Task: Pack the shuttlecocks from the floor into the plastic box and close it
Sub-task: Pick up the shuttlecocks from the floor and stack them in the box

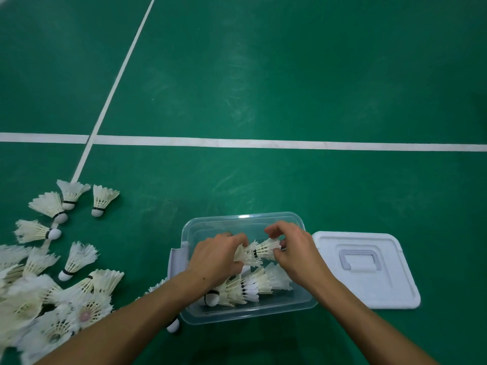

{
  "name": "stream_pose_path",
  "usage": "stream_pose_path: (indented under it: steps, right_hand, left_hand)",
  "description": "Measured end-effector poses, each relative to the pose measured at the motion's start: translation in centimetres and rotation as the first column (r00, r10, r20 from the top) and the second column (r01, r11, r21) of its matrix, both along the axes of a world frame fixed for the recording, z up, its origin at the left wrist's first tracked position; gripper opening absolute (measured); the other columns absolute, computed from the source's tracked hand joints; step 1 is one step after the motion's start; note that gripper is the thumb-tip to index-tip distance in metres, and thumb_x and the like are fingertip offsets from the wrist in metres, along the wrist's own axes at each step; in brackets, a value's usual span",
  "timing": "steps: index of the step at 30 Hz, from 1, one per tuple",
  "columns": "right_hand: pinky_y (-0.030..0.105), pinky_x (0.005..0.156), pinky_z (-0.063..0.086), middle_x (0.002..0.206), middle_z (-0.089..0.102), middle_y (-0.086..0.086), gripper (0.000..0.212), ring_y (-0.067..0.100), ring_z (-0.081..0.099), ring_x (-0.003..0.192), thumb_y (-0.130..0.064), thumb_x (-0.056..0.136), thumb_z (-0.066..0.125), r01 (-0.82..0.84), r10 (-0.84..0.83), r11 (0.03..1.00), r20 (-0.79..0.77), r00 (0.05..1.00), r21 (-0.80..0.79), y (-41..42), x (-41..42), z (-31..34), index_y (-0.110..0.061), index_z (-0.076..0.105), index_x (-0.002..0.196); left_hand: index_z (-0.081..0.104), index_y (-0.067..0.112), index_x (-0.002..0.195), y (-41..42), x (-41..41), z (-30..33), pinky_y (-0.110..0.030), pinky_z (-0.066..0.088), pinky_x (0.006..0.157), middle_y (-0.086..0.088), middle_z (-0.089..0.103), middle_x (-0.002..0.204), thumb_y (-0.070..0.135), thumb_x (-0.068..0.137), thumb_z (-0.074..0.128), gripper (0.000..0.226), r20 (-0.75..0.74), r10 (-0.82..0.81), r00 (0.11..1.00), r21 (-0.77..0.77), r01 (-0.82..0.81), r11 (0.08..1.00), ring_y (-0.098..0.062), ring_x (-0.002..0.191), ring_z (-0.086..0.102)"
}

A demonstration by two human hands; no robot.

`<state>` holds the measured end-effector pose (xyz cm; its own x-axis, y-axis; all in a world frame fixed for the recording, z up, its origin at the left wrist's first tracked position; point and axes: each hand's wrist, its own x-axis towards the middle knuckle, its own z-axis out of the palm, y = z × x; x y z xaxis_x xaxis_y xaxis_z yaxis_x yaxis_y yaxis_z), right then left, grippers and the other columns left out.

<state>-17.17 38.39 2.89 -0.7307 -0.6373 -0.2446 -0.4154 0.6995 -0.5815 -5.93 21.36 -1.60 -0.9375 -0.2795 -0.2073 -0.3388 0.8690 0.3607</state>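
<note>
A clear plastic box [210, 222] stands open on the green floor. Over it, my left hand [214, 256] and my right hand [295, 248] hold a short nested stack of white feather shuttlecocks [259, 250], one hand at each end. Another nested row of shuttlecocks [247, 285] lies on the box's bottom, cork to the left. A heap of loose shuttlecocks [47, 285] covers the floor to the left of the box. One shuttlecock's cork [173, 325] shows under my left forearm, at the box's near left corner.
The box's white lid [369, 270] lies flat on the floor just right of the box, handle up. White court lines [263, 143] cross the floor beyond. A grey latch [175, 262] hangs at the box's left side.
</note>
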Motion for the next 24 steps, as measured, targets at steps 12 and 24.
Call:
stream_pose_path:
  steps: [12, 24]
  right_hand:
    - [0.012, 0.084, 0.049, 0.123, 0.066, -0.005, 0.06, 0.01, 0.063, 0.116, 0.013, 0.085, 0.072, -0.041, 0.026, 0.994, 0.15, 0.988, 0.098, -2.4, -0.3, -3.9, -0.021, 0.062, 0.134]
    - [0.019, 0.107, 0.039, 0.147, 0.052, -0.011, 0.049, 0.009, 0.053, 0.132, -0.011, 0.099, 0.069, -0.128, 0.13, 0.99, -0.031, 0.991, 0.06, -0.4, 1.2, 0.6, -0.028, 0.055, 0.144]
  left_hand:
    - [0.053, 0.04, 0.138, 0.1, -0.7, -1.0, -0.03, 0.048, 0.074, 0.006, 0.069, 0.121, 0.038, 0.093, 0.072, 0.048, 0.04, -0.01, 0.999, -0.022, 0.011, 1.0, -0.017, 0.094, 0.067]
    - [0.04, 0.041, 0.15, 0.0, 1.6, 3.2, -0.03, 0.055, 0.094, 0.015, 0.062, 0.134, 0.06, 0.09, 0.071, 0.071, -0.207, -0.025, 0.978, 0.171, 0.062, 0.983, -0.001, 0.11, 0.064]
